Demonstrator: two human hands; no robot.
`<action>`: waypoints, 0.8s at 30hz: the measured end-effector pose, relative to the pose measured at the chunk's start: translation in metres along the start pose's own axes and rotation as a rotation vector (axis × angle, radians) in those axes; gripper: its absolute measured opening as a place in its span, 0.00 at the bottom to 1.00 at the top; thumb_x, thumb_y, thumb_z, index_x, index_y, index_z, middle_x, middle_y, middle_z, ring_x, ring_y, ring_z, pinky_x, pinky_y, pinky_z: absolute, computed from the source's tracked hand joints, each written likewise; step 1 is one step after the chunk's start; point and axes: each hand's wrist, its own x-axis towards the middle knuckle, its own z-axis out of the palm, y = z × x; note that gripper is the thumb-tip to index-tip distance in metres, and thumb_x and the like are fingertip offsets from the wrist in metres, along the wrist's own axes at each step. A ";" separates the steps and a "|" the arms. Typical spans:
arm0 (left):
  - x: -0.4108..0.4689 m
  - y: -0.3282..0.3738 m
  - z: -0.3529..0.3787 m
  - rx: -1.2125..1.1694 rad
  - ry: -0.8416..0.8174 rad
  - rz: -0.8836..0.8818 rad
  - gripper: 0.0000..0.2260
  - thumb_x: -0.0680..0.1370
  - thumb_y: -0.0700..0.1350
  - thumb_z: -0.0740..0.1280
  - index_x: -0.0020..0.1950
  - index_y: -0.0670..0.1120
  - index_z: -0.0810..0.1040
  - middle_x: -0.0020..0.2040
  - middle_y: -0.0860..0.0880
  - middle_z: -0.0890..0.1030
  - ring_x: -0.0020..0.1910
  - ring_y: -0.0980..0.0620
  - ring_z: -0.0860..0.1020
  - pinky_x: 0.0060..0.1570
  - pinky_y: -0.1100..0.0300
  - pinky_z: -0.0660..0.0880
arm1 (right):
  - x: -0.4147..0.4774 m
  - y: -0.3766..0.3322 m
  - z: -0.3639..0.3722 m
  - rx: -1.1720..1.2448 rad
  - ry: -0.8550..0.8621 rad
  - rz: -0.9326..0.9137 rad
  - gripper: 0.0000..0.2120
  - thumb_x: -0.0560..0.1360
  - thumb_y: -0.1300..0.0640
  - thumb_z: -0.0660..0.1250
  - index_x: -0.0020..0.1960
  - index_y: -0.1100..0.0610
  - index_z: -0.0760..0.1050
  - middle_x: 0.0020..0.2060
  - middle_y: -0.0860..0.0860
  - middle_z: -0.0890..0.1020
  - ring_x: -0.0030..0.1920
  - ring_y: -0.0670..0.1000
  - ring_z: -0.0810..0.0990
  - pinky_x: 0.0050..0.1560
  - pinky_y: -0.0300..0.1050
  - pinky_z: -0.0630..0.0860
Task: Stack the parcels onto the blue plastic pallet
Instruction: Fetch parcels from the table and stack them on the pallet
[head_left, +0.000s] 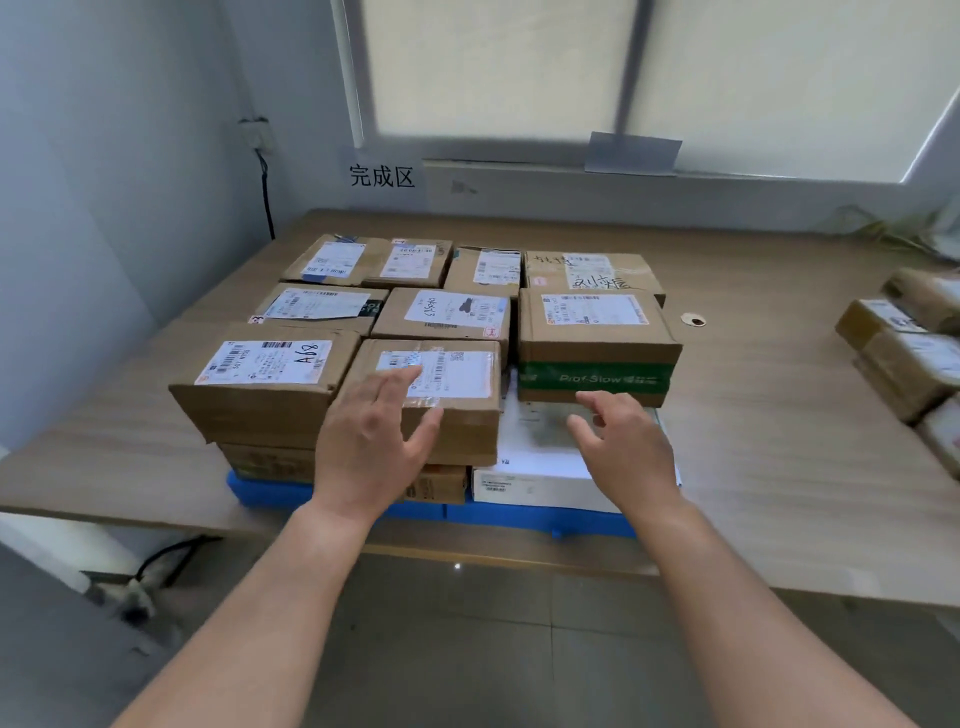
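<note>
Several brown cardboard parcels with white labels sit stacked on the blue plastic pallet (524, 519), which lies on a wooden table. My left hand (369, 441) has its fingers spread, resting against the near face and top of the front middle parcel (457, 384). To its left stands the parcel marked A68 (260, 384). My right hand (623, 447) hovers with relaxed fingers over a flat white box (535, 467) in the lower layer, just in front of the parcel with green tape (597, 358). Neither hand holds anything.
More brown parcels (909, 358) lie at the table's right edge. The wooden table (769, 467) shows bare surface between them and the pallet. A wall sign (382, 176) hangs behind, a cable (266, 192) runs down the left wall, and grey floor lies below.
</note>
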 end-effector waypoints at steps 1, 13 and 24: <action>-0.005 0.017 0.007 -0.019 0.007 0.005 0.20 0.75 0.52 0.68 0.62 0.42 0.76 0.54 0.44 0.81 0.53 0.44 0.80 0.51 0.52 0.76 | -0.004 0.009 -0.007 -0.036 0.021 -0.021 0.17 0.78 0.53 0.63 0.66 0.53 0.75 0.56 0.52 0.79 0.55 0.52 0.77 0.54 0.49 0.75; -0.029 0.202 0.089 -0.080 -0.268 0.071 0.23 0.74 0.59 0.58 0.55 0.44 0.81 0.46 0.47 0.83 0.43 0.47 0.81 0.39 0.53 0.78 | -0.048 0.145 -0.090 -0.194 0.090 -0.030 0.12 0.74 0.57 0.68 0.56 0.55 0.81 0.48 0.54 0.83 0.48 0.57 0.81 0.50 0.50 0.73; -0.037 0.383 0.166 -0.074 -0.335 0.213 0.27 0.77 0.63 0.57 0.68 0.48 0.73 0.66 0.48 0.76 0.65 0.47 0.73 0.63 0.49 0.68 | -0.083 0.288 -0.194 -0.310 0.144 0.103 0.17 0.68 0.56 0.73 0.56 0.57 0.81 0.48 0.55 0.83 0.47 0.58 0.82 0.47 0.51 0.76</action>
